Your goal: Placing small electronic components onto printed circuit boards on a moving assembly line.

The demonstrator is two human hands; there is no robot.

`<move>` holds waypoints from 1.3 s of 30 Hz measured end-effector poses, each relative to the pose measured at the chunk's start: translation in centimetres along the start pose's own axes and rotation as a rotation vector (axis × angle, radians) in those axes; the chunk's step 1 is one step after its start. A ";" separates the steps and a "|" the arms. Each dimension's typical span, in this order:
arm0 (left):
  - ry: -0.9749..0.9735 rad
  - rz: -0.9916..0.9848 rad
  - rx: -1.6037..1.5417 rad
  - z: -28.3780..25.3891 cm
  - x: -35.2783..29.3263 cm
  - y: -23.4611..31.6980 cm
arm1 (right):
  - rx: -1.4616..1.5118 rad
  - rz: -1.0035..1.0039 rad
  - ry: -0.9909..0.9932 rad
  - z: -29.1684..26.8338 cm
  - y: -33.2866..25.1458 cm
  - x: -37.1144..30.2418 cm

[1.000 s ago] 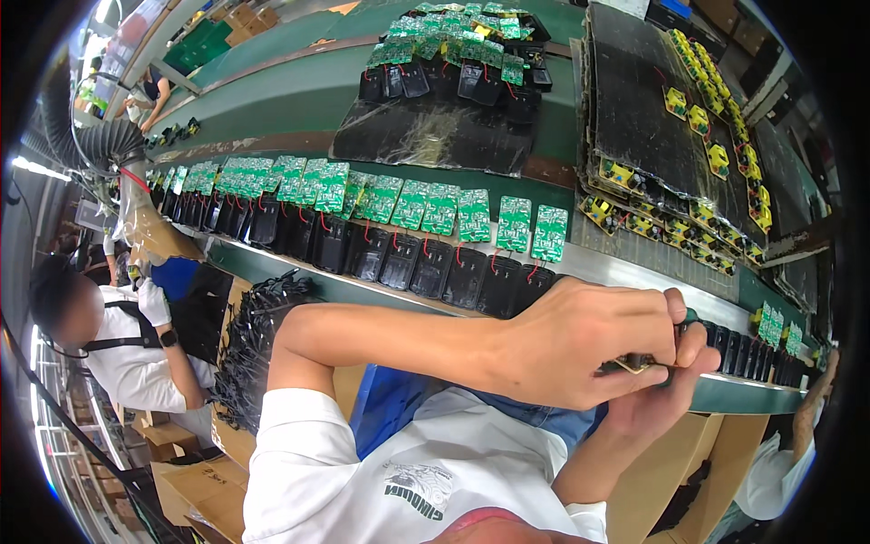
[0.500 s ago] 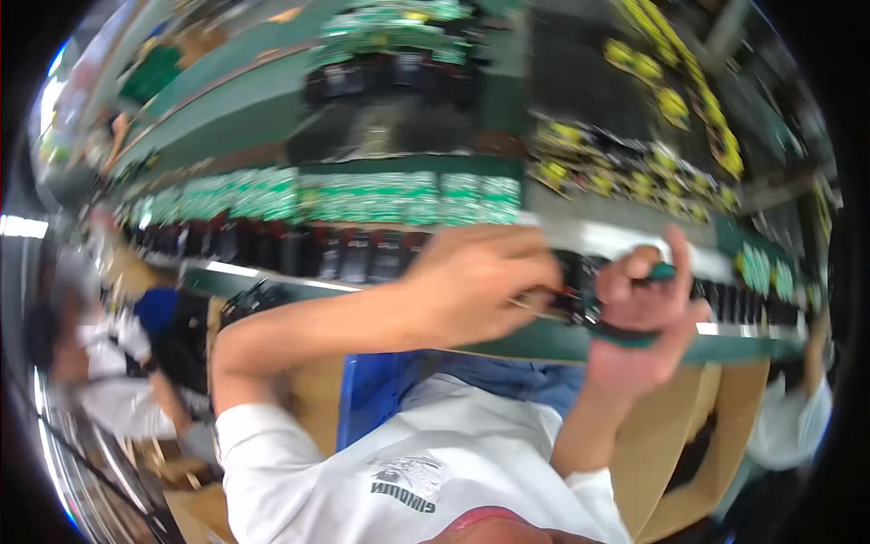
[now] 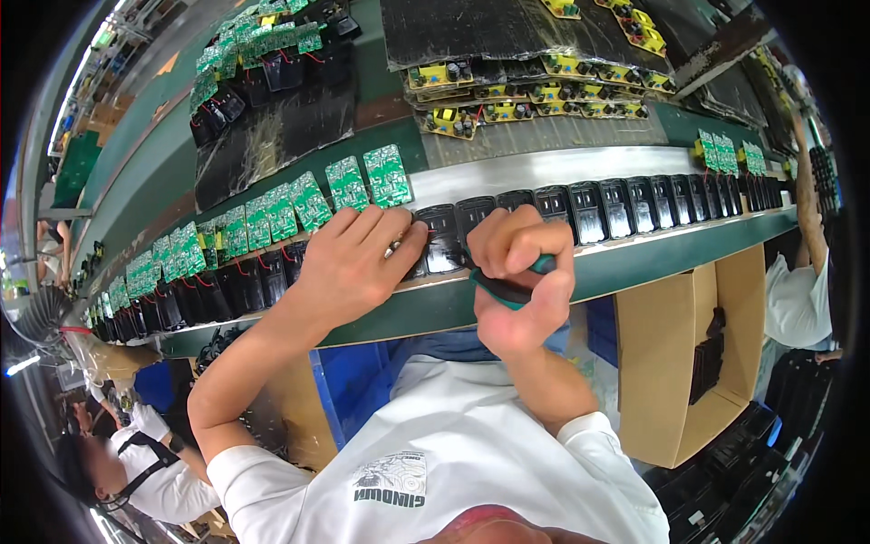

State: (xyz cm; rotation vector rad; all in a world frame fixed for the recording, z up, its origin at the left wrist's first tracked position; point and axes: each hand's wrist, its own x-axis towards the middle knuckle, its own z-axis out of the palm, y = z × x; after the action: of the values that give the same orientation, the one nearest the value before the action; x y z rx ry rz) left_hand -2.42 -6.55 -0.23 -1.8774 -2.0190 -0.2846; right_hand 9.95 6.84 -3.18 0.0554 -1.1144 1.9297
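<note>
My left hand is closed over the row of black plastic shells, its fingers curled down beside a black shell. A small shiny bit of metal shows between its fingers, too small to name. Green circuit boards stand just beyond that hand, leaning against the shells. In my right hand is a pair of pliers with dark green and black handles; the fingers wrap round the grips. The jaws of the pliers are hidden. Right of that hand, open black shells continue along the bench edge.
Stacked black sheets bearing yellow-and-black components lie at the far side. Another dark sheet holds boards and shells at far left. Below the green bench edge stand a cardboard box and a blue bin. People work at both sides.
My hands were close together over a black shell, blurred by motion; they are now apart. The left is lower at the shell row. The view has shifted along the bench. The pliers stay in my right hand.
</note>
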 end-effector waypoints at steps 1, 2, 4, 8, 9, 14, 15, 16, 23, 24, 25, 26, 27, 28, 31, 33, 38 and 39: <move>-0.003 0.001 -0.001 0.1 -0.1 0.0 | 0.011 -0.031 -0.003 0.0 0.3 -0.2; -0.006 0.002 -0.002 0.2 -0.1 -0.1 | 0.021 -0.062 -0.007 0.0 0.5 -0.5; -0.010 0.005 -0.004 0.4 -0.1 -0.2 | 0.041 -0.126 -0.014 0.0 0.8 -0.8; 0.001 0.013 0.011 0.8 -0.2 -0.5 | -0.040 -0.079 -0.039 0.1 0.4 -0.7; 0.005 0.017 0.017 0.9 -0.2 -0.5 | -0.067 -0.065 -0.048 0.1 0.3 -0.7; 0.009 0.035 0.027 1.2 -0.3 -0.5 | -0.086 -0.066 -0.054 0.2 0.2 -0.6; 0.009 0.034 0.026 1.2 -0.3 -0.5 | -0.086 -0.065 -0.054 0.2 0.2 -0.6; 0.012 0.032 0.026 1.2 -0.3 -0.5 | -0.088 -0.065 -0.055 0.2 0.2 -0.6; 0.006 0.033 0.053 1.4 -0.3 -0.5 | -0.086 -0.081 -0.057 0.3 0.3 -0.5; 0.001 0.036 0.062 1.4 -0.2 -0.5 | -0.083 -0.088 -0.056 0.3 0.3 -0.5; 0.001 0.035 0.063 1.4 -0.2 -0.6 | -0.082 -0.087 -0.057 0.4 0.4 -0.5; -0.020 0.052 0.059 1.3 -0.1 -0.7 | -0.057 -0.089 -0.044 0.4 0.5 -0.4; -0.042 0.071 0.056 1.2 0.1 -0.8 | -0.032 -0.090 -0.030 0.4 0.5 -0.4; -0.064 0.089 0.053 1.1 0.2 -1.0 | -0.005 -0.093 -0.016 0.5 0.7 -0.3; -0.085 0.119 0.014 1.2 0.5 -1.3 | -0.029 -0.095 0.015 0.8 0.7 0.2; -0.091 0.121 -0.030 1.1 0.2 -2.0 | -0.100 -0.090 0.029 1.5 1.4 1.4; -0.023 0.154 -0.046 2.3 0.3 -2.0 | -0.138 -0.058 0.100 1.5 2.1 2.4; 0.033 0.164 -0.050 2.4 0.1 -2.1 | -0.092 -0.048 0.063 1.3 2.1 2.2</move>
State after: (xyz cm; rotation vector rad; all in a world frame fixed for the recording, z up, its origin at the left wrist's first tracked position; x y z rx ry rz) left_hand -4.76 -5.75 -2.20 -2.0408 -1.8392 -0.3222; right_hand 6.65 6.97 -2.85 -0.0286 -1.1476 1.8231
